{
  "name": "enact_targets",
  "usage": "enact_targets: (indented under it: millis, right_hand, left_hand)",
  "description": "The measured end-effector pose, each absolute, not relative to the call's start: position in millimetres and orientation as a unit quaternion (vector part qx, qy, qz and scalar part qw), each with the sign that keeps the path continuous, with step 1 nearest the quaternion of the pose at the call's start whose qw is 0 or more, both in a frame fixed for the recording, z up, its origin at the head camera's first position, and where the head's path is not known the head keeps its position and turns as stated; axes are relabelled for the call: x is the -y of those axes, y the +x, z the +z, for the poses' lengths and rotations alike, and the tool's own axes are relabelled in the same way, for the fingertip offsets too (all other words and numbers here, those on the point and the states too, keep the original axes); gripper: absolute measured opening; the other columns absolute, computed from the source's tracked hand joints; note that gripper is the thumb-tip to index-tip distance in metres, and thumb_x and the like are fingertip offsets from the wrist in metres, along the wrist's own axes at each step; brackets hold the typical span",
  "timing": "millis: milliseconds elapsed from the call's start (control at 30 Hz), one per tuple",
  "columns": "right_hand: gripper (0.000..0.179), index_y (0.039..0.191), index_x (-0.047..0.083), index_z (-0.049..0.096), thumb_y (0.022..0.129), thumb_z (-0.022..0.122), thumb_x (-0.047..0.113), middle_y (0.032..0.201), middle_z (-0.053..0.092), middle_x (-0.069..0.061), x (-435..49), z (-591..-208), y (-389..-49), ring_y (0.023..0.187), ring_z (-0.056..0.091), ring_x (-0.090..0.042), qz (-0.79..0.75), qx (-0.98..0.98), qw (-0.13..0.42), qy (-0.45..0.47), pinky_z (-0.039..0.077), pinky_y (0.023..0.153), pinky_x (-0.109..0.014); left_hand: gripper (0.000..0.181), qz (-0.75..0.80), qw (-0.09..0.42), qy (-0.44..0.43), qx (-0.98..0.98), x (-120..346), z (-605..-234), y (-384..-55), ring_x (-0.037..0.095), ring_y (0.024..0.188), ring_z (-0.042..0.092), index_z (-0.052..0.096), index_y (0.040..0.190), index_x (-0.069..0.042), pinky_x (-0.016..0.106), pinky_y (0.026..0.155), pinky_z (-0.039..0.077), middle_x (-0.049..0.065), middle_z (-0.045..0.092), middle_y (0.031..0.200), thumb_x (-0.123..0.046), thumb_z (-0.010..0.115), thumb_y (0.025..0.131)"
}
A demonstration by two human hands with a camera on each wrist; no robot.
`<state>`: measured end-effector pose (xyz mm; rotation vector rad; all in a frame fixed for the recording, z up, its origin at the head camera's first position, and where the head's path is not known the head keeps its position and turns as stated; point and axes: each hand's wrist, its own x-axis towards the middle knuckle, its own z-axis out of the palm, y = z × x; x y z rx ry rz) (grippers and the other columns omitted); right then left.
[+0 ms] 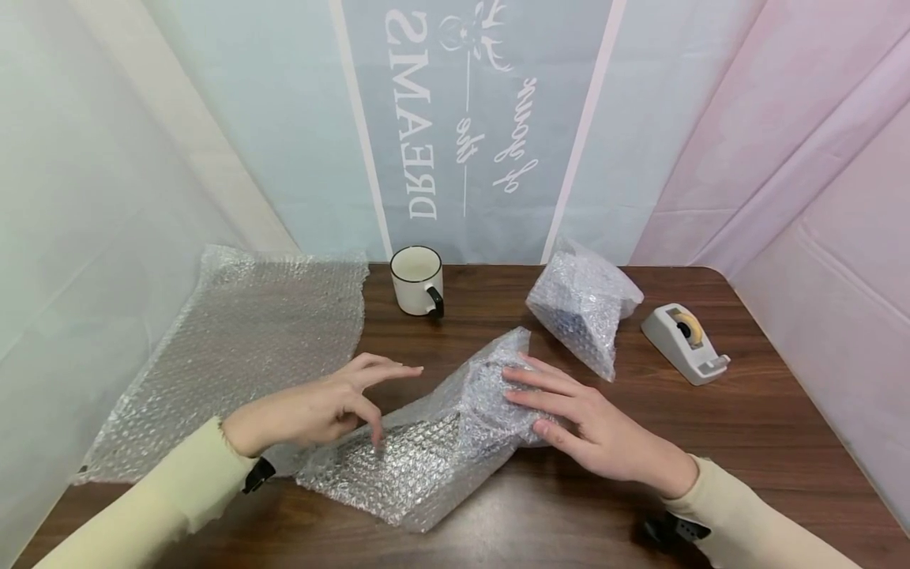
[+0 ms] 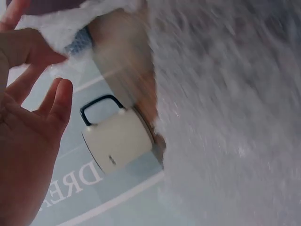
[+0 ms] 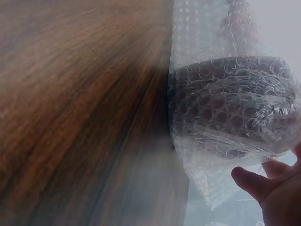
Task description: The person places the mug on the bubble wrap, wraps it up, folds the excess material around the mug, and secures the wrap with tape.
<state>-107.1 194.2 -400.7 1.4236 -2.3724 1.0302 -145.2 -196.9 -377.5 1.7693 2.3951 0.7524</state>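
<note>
A bubble-wrap bundle [image 1: 490, 403] lies at the middle front of the table, its loose flap [image 1: 405, 466] spread toward the left. Through the plastic, the right wrist view shows a dark rounded object [image 3: 230, 103], its kind unclear. My right hand [image 1: 590, 423] rests on the bundle's right side, fingers extended across the top and thumb nearer the front. Over the flap hovers my left hand [image 1: 320, 407], fingers apart and thumb pointing down; nothing is held. In the left wrist view its fingers [image 2: 61, 101] are spread beside a blurred sheet of bubble wrap.
A flat bubble-wrap sheet [image 1: 263, 332] covers the table's left side. Behind the bundle stands a white mug [image 1: 412, 288] with a black handle. Another wrapped item [image 1: 583, 300] sits at the back right, beside a tape dispenser [image 1: 682, 340]. Fabric walls [image 1: 817, 158] enclose the table.
</note>
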Motion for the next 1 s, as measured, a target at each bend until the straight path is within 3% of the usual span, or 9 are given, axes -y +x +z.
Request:
enact_targets:
  millis: [100, 233, 333, 400, 467, 767, 1000]
  right_hand:
    - [0.047, 0.142, 0.015, 0.056, 0.096, 0.061, 0.008, 0.151, 0.046, -0.008, -193.8, -400.6, -106.6, 0.144, 0.03, -0.037, 0.348, 0.8, 0.092, 0.479, 0.02, 0.119, -0.03]
    - [0.046, 0.142, 0.014, 0.057, 0.096, 0.061, 0.008, 0.151, 0.046, -0.008, -193.5, -401.2, -105.9, 0.144, 0.03, -0.038, 0.35, 0.799, 0.094, 0.479, 0.02, 0.119, -0.03]
    - [0.045, 0.142, 0.013, 0.056, 0.097, 0.06, 0.008, 0.152, 0.045, -0.01, -193.0, -401.6, -104.8, 0.144, 0.03, -0.039, 0.353, 0.797, 0.096, 0.48, 0.02, 0.119, -0.03]
    - [0.044, 0.142, 0.013, 0.056, 0.098, 0.059, 0.009, 0.152, 0.044, -0.01, -192.3, -401.6, -103.8, 0.144, 0.029, -0.039, 0.354, 0.797, 0.097, 0.48, 0.02, 0.119, -0.03]
    - [0.044, 0.142, 0.013, 0.056, 0.098, 0.059, 0.01, 0.152, 0.044, -0.01, -191.5, -401.6, -102.6, 0.144, 0.029, -0.04, 0.354, 0.798, 0.098, 0.478, 0.019, 0.119, -0.03]
    - [0.044, 0.143, 0.013, 0.054, 0.099, 0.058, 0.012, 0.153, 0.043, -0.009, -187.1, -402.3, -96.2, 0.145, 0.028, -0.04, 0.349, 0.809, 0.106, 0.462, 0.018, 0.12, -0.03]
    - [0.043, 0.142, 0.013, 0.055, 0.099, 0.059, 0.014, 0.153, 0.043, -0.007, -180.3, -399.0, -87.3, 0.144, 0.029, -0.038, 0.332, 0.826, 0.122, 0.438, 0.018, 0.119, -0.029]
  left_hand:
    - [0.049, 0.235, 0.017, 0.58, -0.78, 200.4, -378.3, -148.5, 0.029, 0.137, 0.035, 0.068, 0.077, -0.029, 0.048, 0.101, 0.046, 0.007, 0.035, 0.158, 0.019, 0.068, 0.071]
    - [0.028, 0.238, 0.006, 0.571, -0.786, 203.0, -377.8, -153.8, 0.027, 0.134, 0.038, 0.066, 0.077, -0.03, 0.047, 0.101, 0.047, 0.005, 0.037, 0.156, -0.009, 0.085, 0.075]
    - [0.022, 0.265, 0.009, 0.548, -0.793, 202.9, -377.6, -157.2, 0.025, 0.134, 0.04, 0.063, 0.077, -0.03, 0.051, 0.106, 0.042, 0.005, 0.045, 0.151, -0.029, 0.085, 0.074]
    - [0.022, 0.294, 0.01, 0.53, -0.796, 201.3, -378.0, -158.9, 0.025, 0.134, 0.042, 0.061, 0.078, -0.03, 0.053, 0.107, 0.039, 0.005, 0.049, 0.147, -0.033, 0.083, 0.076]
    - [0.023, 0.326, 0.011, 0.508, -0.797, 197.9, -378.5, -160.4, 0.024, 0.134, 0.044, 0.059, 0.08, -0.029, 0.054, 0.108, 0.037, 0.003, 0.053, 0.144, -0.033, 0.081, 0.078]
    - [0.024, 0.465, -0.011, 0.395, -0.792, 161.5, -384.3, -158.2, 0.022, 0.116, 0.061, 0.049, 0.086, -0.02, 0.04, 0.098, 0.049, -0.002, 0.062, 0.132, -0.008, 0.069, 0.094]
    - [0.021, 0.538, -0.043, 0.263, -0.8, 123.0, -379.9, -146.3, 0.018, 0.113, 0.062, 0.046, 0.085, -0.015, 0.043, 0.094, 0.05, -0.002, 0.064, 0.127, -0.018, 0.063, 0.099]
